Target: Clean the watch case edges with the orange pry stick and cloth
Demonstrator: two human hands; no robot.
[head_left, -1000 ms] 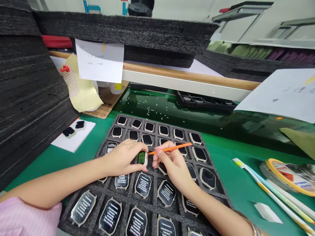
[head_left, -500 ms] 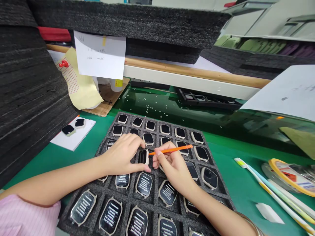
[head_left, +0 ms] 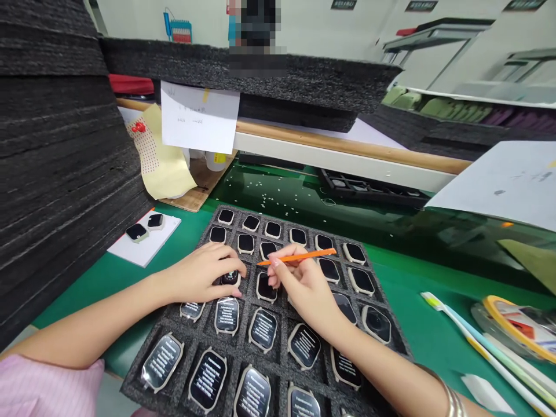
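A black foam tray (head_left: 195, 336) holds several rows of smartwatch cases without straps. My left hand (head_left: 204, 272) is over the tray's left part, its thumb and fingers closed around a smartwatch (head_left: 230, 278) with a lit face. In the cell to its right lies a dark-screened smartwatch (head_left: 266, 288). My right hand (head_left: 299, 278) pinches a thin orange pointed stick (head_left: 299, 256) like a pen. The stick's tip points left, above the tray and apart from the left hand's watch. Nearer rows, such as this smartwatch (head_left: 263, 330), show white text on their screens.
Two smartwatches (head_left: 137, 233) lie on a white pad (head_left: 150, 249) at left. Stacked black foam (head_left: 65, 174) rises beside them. Toothbrushes (head_left: 469, 330) and a round yellow-rimmed container (head_left: 516, 324) are at right. A shelf (head_left: 339, 150) crosses behind the tray.
My left hand has left the tilted smartwatch, which now lies flat in its cell, and has moved left onto the neighbouring one. The orange stick's tip has come away from that first watch.
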